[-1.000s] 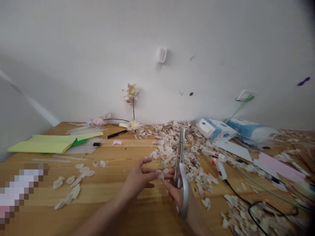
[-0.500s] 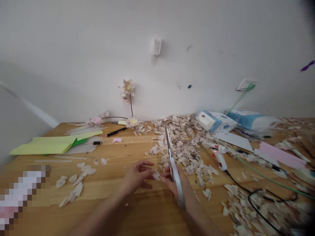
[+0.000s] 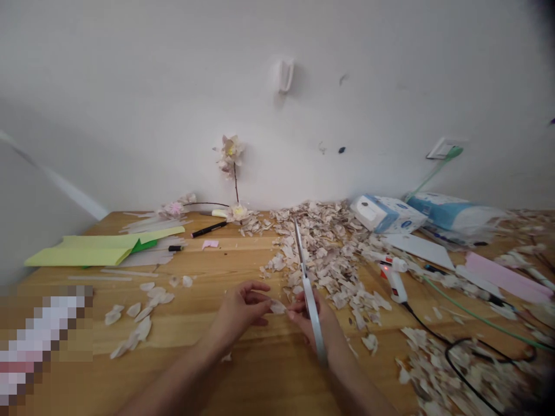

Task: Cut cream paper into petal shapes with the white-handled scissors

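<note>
Fingertips of the left hand (image 3: pixel 243 307) and right hand (image 3: pixel 306 321) pinch one small petal (image 3: pixel 277 307) from either side, just left of the scissors (image 3: pixel 309 294). The right grip also clasps the scissors, whose long axis runs away over the tabletop (image 3: pixel 217 271), beside the petal.

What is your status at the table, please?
Left hand and right hand pinch a petal. Right also holds scissors, blades up. Scraps lie just beyond.
</note>
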Demonstrator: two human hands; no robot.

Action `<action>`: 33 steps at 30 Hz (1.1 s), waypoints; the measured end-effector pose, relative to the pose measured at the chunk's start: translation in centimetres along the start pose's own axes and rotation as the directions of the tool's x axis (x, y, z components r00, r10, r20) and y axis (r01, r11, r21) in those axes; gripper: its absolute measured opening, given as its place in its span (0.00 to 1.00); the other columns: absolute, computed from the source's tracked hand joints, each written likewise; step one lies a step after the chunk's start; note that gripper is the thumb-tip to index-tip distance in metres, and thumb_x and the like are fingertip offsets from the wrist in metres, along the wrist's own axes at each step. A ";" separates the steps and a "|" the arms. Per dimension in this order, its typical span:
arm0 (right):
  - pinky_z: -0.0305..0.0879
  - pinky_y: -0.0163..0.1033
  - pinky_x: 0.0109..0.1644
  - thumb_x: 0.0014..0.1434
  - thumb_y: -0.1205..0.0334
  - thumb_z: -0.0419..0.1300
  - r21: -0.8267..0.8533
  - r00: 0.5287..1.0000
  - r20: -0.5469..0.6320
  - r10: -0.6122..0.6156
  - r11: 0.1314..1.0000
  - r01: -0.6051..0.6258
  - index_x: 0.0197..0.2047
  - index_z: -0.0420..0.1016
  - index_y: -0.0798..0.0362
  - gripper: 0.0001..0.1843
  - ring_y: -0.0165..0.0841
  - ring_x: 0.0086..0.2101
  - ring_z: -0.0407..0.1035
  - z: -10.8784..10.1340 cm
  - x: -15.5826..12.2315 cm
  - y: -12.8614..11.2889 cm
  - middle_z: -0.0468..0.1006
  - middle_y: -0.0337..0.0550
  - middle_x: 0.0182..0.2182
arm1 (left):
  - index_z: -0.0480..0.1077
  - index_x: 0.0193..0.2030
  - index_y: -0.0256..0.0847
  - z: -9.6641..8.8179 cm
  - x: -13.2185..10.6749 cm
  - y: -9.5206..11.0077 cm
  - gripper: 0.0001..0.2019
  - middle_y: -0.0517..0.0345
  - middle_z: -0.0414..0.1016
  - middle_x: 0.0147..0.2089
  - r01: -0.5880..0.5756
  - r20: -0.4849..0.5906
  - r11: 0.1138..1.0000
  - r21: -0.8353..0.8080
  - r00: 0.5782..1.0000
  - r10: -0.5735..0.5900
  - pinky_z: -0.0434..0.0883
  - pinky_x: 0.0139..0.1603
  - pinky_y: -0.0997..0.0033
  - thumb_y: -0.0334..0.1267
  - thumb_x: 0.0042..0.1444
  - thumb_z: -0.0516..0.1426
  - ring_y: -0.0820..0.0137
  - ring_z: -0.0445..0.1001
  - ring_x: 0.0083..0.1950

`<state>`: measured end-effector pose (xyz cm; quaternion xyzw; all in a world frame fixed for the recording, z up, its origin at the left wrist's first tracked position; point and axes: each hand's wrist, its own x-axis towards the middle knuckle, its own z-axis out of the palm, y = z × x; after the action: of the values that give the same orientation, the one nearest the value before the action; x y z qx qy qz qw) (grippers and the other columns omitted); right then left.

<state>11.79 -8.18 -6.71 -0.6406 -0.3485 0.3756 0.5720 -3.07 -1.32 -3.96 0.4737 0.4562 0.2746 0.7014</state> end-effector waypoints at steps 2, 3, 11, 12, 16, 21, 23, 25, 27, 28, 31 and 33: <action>0.68 0.46 0.35 0.34 0.61 0.63 0.000 1.000 0.007 0.007 1.000 -0.007 0.28 0.65 0.48 0.15 0.39 0.25 0.74 0.0 -0.1 -0.2 0.78 0.37 0.19 | 0.69 0.36 0.37 -0.1 0.0 -0.2 0.21 0.54 0.77 0.29 -0.004 0.001 1.000 -0.006 1.000 0.004 0.72 0.27 0.71 0.39 0.34 0.68 0.66 0.76 0.32; 0.69 0.46 0.35 0.34 0.61 0.63 0.000 1.000 0.010 0.012 1.000 -0.012 0.28 0.65 0.48 0.15 0.40 0.25 0.74 0.0 -0.1 -0.4 0.78 0.37 0.19 | 0.69 0.36 0.37 -0.2 -0.1 -0.2 0.21 0.54 0.77 0.29 -0.005 0.002 1.000 -0.009 1.000 0.005 0.72 0.27 0.71 0.39 0.34 0.68 0.66 0.76 0.33; 0.66 0.42 0.27 0.37 0.59 0.62 -0.001 1.000 0.017 0.021 1.000 -0.021 0.31 0.63 0.48 0.15 0.40 0.25 0.73 0.3 -0.4 -0.5 0.77 0.37 0.20 | 0.68 0.37 0.37 -0.1 -0.2 0.0 0.21 0.55 0.76 0.29 -0.022 0.008 0.999 -0.025 1.000 0.022 0.71 0.28 0.71 0.37 0.34 0.67 0.68 0.75 0.31; 0.66 0.43 0.28 0.37 0.59 0.62 -0.002 1.000 0.017 0.017 1.000 -0.017 0.31 0.62 0.48 0.16 0.40 0.25 0.73 0.4 -0.4 -0.3 0.77 0.37 0.20 | 0.68 0.37 0.37 0.0 -0.2 0.0 0.22 0.56 0.75 0.29 -0.024 0.012 0.999 -0.027 1.000 0.024 0.71 0.27 0.72 0.35 0.32 0.67 0.69 0.74 0.29; 0.67 0.43 0.33 0.36 0.61 0.63 -0.018 1.000 0.023 -0.009 1.000 0.009 0.29 0.63 0.48 0.15 0.38 0.25 0.73 0.5 -0.3 0.4 0.76 0.35 0.19 | 0.68 0.37 0.35 0.8 -0.1 -0.3 0.24 0.58 0.74 0.27 -0.015 0.029 1.000 -0.023 0.999 0.016 0.69 0.24 0.73 0.33 0.29 0.68 0.73 0.70 0.24; 0.68 0.43 0.33 0.37 0.64 0.63 -0.068 1.000 0.003 -0.028 0.997 0.029 0.32 0.65 0.48 0.16 0.38 0.25 0.73 0.3 -0.5 0.2 0.78 0.36 0.21 | 0.69 0.38 0.36 0.7 0.0 -0.5 0.23 0.56 0.77 0.28 0.028 0.042 0.999 -0.019 0.999 -0.027 0.71 0.27 0.70 0.34 0.31 0.68 0.70 0.73 0.28; 0.68 0.44 0.33 0.37 0.63 0.63 -0.063 1.000 0.003 -0.024 0.998 0.024 0.32 0.65 0.48 0.16 0.39 0.25 0.73 0.2 -0.5 -0.1 0.78 0.36 0.21 | 0.70 0.39 0.36 0.5 0.1 -0.4 0.24 0.53 0.78 0.30 0.057 0.057 0.998 -0.021 0.997 -0.056 0.72 0.28 0.70 0.34 0.31 0.68 0.69 0.75 0.29; 0.68 0.44 0.34 0.37 0.62 0.63 -0.043 1.000 0.013 -0.014 0.999 0.015 0.30 0.64 0.47 0.15 0.40 0.26 0.74 0.1 -0.5 -0.1 0.78 0.36 0.20 | 0.71 0.40 0.36 0.2 0.2 -0.4 0.24 0.51 0.79 0.32 0.086 0.067 0.996 -0.027 0.994 -0.084 0.72 0.29 0.71 0.34 0.31 0.68 0.67 0.76 0.31; 0.69 0.45 0.35 0.37 0.62 0.63 -0.038 1.000 0.024 -0.011 0.999 0.012 0.31 0.64 0.48 0.15 0.40 0.26 0.74 0.0 -0.4 0.0 0.79 0.37 0.21 | 0.72 0.40 0.35 0.0 0.4 -0.4 0.25 0.49 0.80 0.33 0.108 0.067 0.994 -0.033 0.992 -0.105 0.72 0.29 0.70 0.34 0.31 0.68 0.66 0.77 0.32; 0.69 0.46 0.36 0.37 0.62 0.63 -0.038 1.000 0.023 -0.011 0.999 0.012 0.31 0.65 0.48 0.15 0.40 0.27 0.75 0.0 -0.3 0.1 0.79 0.37 0.21 | 0.72 0.40 0.35 0.0 0.4 -0.4 0.25 0.49 0.80 0.33 0.115 0.063 0.993 -0.037 0.992 -0.113 0.72 0.29 0.70 0.33 0.30 0.69 0.65 0.77 0.32; 0.69 0.46 0.36 0.37 0.62 0.63 -0.030 1.000 0.016 -0.015 0.999 0.016 0.31 0.65 0.47 0.15 0.41 0.26 0.75 -0.1 -0.2 0.4 0.79 0.37 0.21 | 0.73 0.40 0.35 0.1 0.6 -0.4 0.26 0.48 0.80 0.34 0.123 0.050 0.991 -0.042 0.991 -0.121 0.73 0.29 0.69 0.33 0.29 0.69 0.64 0.77 0.33; 0.69 0.46 0.36 0.37 0.62 0.63 -0.016 1.000 0.012 -0.008 1.000 0.009 0.31 0.65 0.47 0.15 0.41 0.27 0.75 -0.1 -0.2 0.5 0.79 0.37 0.21 | 0.73 0.40 0.35 0.1 0.6 -0.4 0.26 0.48 0.80 0.34 0.124 0.039 0.991 -0.045 0.992 -0.123 0.73 0.29 0.69 0.33 0.29 0.69 0.64 0.78 0.33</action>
<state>11.83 -8.42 -7.22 -0.6414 -0.3577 0.3742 0.5662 -2.69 -1.04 -4.52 0.4326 0.4652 0.2328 0.7364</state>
